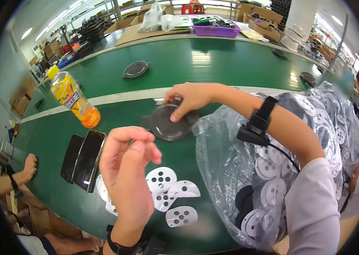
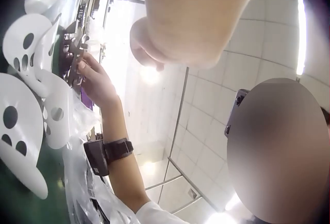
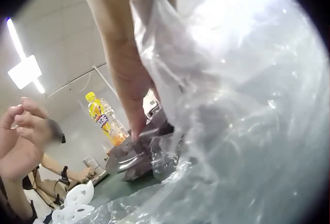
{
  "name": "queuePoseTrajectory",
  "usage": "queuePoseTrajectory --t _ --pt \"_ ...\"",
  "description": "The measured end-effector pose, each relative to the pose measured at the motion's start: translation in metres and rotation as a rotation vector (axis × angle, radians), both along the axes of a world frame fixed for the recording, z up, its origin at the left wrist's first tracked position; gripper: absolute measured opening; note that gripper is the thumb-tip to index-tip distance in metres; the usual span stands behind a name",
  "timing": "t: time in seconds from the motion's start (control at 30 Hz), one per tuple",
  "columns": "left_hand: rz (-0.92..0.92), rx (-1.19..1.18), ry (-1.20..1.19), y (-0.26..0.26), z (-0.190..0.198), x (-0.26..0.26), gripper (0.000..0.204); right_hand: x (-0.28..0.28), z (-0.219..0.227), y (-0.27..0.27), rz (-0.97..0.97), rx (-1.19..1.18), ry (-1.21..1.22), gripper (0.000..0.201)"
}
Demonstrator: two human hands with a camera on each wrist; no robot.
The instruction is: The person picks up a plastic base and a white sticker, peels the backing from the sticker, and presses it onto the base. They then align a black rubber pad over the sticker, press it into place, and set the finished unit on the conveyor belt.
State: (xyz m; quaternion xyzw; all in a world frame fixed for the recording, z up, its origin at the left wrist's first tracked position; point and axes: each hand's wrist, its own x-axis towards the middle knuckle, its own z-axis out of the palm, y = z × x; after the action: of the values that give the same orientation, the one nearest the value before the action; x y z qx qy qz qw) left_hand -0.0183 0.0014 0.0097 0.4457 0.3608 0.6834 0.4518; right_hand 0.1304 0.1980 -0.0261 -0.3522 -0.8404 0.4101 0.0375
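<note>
In the head view my right hand [image 1: 191, 98] grips a dark round lidded part [image 1: 166, 126] at its upper edge, thumb on top, low over the green table. The right wrist view shows the thumb of that hand [image 3: 128, 87] on the dark part [image 3: 124, 160], with clear film partly in front. My left hand [image 1: 129, 172] is raised nearer the camera, fingers loosely bent and thumb close to the index finger, with nothing visible in it. White perforated discs [image 1: 181, 216] lie below and beside it. The left wrist view shows my left hand [image 2: 180, 33] only in part.
A clear bag of white discs [image 1: 273, 191] lies at right. Two dark phone-like slabs [image 1: 87, 160] and an orange drink bottle [image 1: 74, 100] stand or lie at left. Beyond, a green belt [image 1: 213, 59] carries several dark round parts [image 1: 136, 69]. Another person's hand [image 1: 29, 167] rests at far left.
</note>
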Motion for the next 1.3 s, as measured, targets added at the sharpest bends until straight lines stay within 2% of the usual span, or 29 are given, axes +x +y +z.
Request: queuePoseTrajectory --t 0.07,0.17,0.2,0.27,0.33,0.4,0.47,0.53,0.57,0.63,0.7,0.73,0.8,0.83,0.93,0.97,1.0,1.07,1.2,1.27,1.3 --pt "0.016 0.018 -0.003 -0.002 0.001 0.001 0.009 -0.002 0.012 -0.012 0.091 0.188 -0.309 0.075" --pt "0.001 0.054 0.100 -0.006 0.001 0.004 0.010 -0.004 0.036 -0.008 0.140 0.287 -0.239 0.079" --pt "-0.066 0.090 0.120 -0.007 -0.001 0.007 0.009 -0.011 0.047 0.002 0.089 0.314 -0.208 0.078" --pt "-0.365 0.095 0.254 -0.011 0.003 0.007 0.010 -0.030 0.058 0.036 0.017 0.454 -0.117 0.076" --pt "-0.876 0.114 0.410 -0.008 0.003 0.002 0.013 -0.055 0.059 0.070 -0.017 0.462 -0.116 0.074" --pt "-1.353 0.242 0.582 -0.005 -0.003 0.007 0.016 -0.083 0.041 0.111 -0.202 0.551 -0.103 0.070" --pt "-1.628 0.343 0.628 -0.017 -0.028 0.011 0.020 -0.102 0.018 0.134 -0.326 0.589 -0.115 0.070" --pt "-1.962 0.285 0.579 -0.018 -0.019 0.015 0.022 -0.112 -0.013 0.164 -0.447 0.619 -0.015 0.064" --pt "-1.953 0.277 0.598 -0.021 -0.019 0.015 0.022 -0.115 -0.029 0.178 -0.511 0.576 -0.002 0.069" --pt "-1.744 0.279 0.575 -0.026 -0.021 0.019 0.029 -0.109 -0.039 0.184 -0.571 0.533 0.001 0.074" --pt "-1.777 0.291 0.590 -0.024 -0.024 0.020 0.029 -0.106 -0.038 0.181 -0.603 0.428 -0.278 0.087" --pt "-1.821 0.302 0.596 -0.024 -0.025 0.021 0.029 -0.099 -0.034 0.179 -0.647 0.420 -0.187 0.092" --pt "-1.800 0.298 0.577 -0.026 -0.028 0.022 0.029 -0.083 -0.019 0.177 -0.420 0.275 -0.125 0.080" --pt "-1.788 0.303 0.572 -0.027 -0.029 0.023 0.028 -0.078 -0.017 0.175 -0.403 0.199 -0.076 0.068" --pt "-1.779 0.248 0.547 -0.025 -0.031 0.025 0.027 -0.070 -0.011 0.162 -0.341 0.294 -0.106 0.071" --pt "-1.763 0.221 0.601 -0.023 -0.030 0.024 0.029 -0.067 -0.010 0.155 -0.349 0.193 -0.031 0.059" --pt "-1.770 0.232 0.596 -0.022 -0.029 0.024 0.029 -0.062 -0.008 0.149 -0.357 0.196 -0.040 0.059" --pt "-1.769 0.198 0.638 -0.021 -0.030 0.024 0.032 -0.055 -0.007 0.133 -0.396 0.017 0.169 0.047" --pt "-1.785 0.198 0.656 -0.022 -0.033 0.025 0.036 -0.048 0.001 0.112 -0.417 -0.033 0.188 0.042" --pt "-1.791 0.186 0.664 -0.024 -0.031 0.026 0.037 -0.047 0.014 0.105 -0.408 -0.154 0.170 0.055" --pt "-1.796 0.182 0.661 -0.025 -0.030 0.026 0.038 -0.049 0.010 0.103 -0.421 -0.101 0.232 0.051"
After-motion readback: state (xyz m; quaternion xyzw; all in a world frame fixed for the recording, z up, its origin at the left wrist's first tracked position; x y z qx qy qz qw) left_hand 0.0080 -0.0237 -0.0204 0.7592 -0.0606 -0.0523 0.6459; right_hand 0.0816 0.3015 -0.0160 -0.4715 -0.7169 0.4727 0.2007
